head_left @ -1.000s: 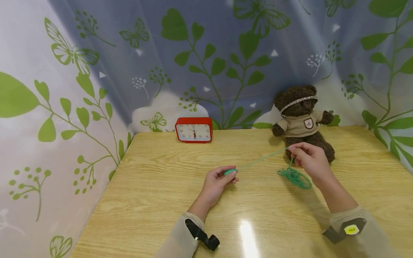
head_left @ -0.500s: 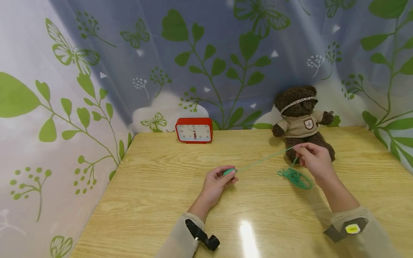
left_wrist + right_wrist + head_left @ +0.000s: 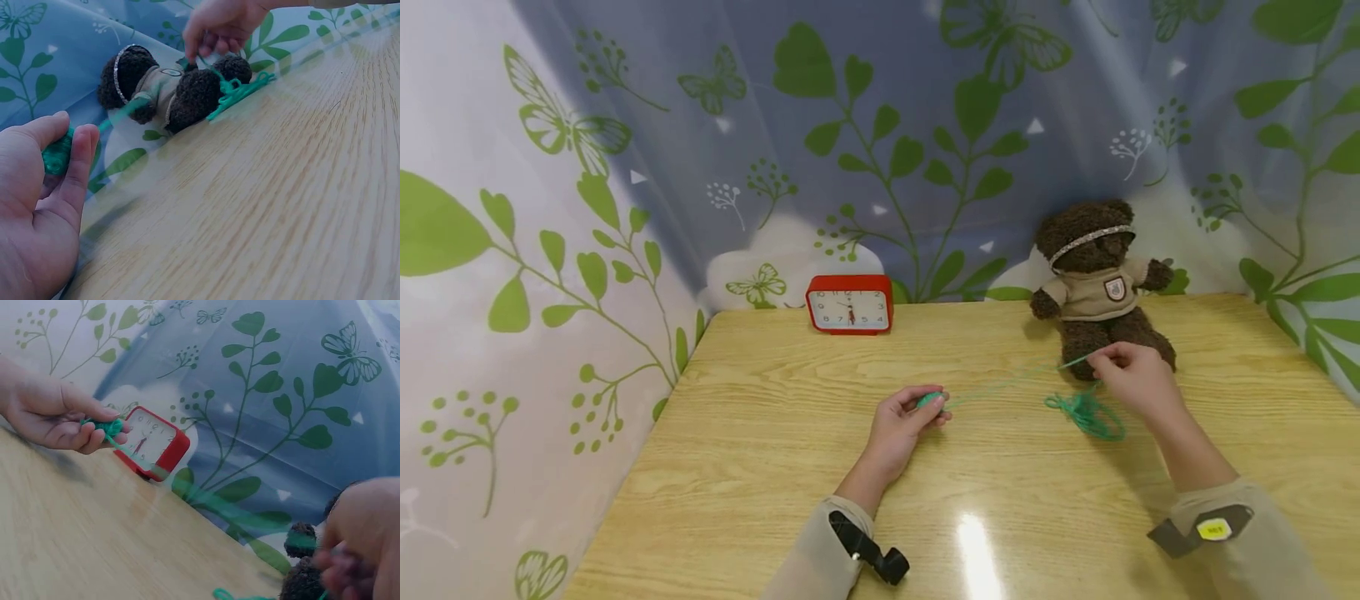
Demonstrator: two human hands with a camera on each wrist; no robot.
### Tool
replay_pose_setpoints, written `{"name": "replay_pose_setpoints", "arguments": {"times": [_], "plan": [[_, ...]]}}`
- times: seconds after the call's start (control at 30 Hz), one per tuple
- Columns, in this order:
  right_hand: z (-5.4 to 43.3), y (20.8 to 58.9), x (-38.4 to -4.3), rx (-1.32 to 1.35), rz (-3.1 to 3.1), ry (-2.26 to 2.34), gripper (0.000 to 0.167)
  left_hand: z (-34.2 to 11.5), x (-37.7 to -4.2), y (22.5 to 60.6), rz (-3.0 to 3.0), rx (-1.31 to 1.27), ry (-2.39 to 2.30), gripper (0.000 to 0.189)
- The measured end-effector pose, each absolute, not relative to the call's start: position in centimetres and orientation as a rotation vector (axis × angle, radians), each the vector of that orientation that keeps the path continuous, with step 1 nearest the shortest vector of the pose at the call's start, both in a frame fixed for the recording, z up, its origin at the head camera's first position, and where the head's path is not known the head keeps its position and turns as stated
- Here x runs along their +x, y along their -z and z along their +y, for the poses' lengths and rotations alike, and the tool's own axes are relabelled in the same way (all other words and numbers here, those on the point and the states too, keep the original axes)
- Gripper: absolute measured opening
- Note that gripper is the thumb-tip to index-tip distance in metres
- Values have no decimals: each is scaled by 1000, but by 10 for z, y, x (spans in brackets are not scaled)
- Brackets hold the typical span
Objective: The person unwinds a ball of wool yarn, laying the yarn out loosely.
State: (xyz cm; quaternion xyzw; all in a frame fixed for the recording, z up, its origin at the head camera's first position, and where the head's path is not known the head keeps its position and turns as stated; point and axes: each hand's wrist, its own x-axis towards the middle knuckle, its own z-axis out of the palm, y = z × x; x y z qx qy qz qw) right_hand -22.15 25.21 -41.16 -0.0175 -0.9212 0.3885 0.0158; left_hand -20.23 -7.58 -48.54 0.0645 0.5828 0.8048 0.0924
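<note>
My left hand (image 3: 898,429) pinches a small wound bundle of green yarn (image 3: 57,155) between thumb and fingers, a little above the table. From it a thin strand runs across to my right hand (image 3: 1138,383), whose thumb and fingertips pinch the yarn in front of the teddy bear's legs. The strand is blurred in both wrist views. Below the right hand a loose tangle of green yarn (image 3: 1084,412) lies on the table, joined to that hand by a short length. In the right wrist view the left hand's bundle (image 3: 109,429) shows between the fingers.
A brown teddy bear (image 3: 1097,292) in a tan shirt leans against the patterned curtain (image 3: 880,125) at the back right. Its legs are close behind my right hand. A red clock (image 3: 850,305) stands at the back of the wooden table (image 3: 760,467).
My right hand has moved slightly right and down with the yarn between its fingers. The strand between the hands has become blurred and lower. My left hand has barely moved.
</note>
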Motion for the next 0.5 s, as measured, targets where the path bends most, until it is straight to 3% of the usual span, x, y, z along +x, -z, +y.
{"name": "replay_pose_setpoints", "arguments": {"times": [0.3, 0.5], "plan": [[244, 421, -220, 103, -3109, -1169, 51, -74, -203, 489, 1718, 212, -2367, 43], [210, 425, -213, 359, -2963, -1326, 54, -75, -201, 487, 1715, 282, -2296, 42]]}}
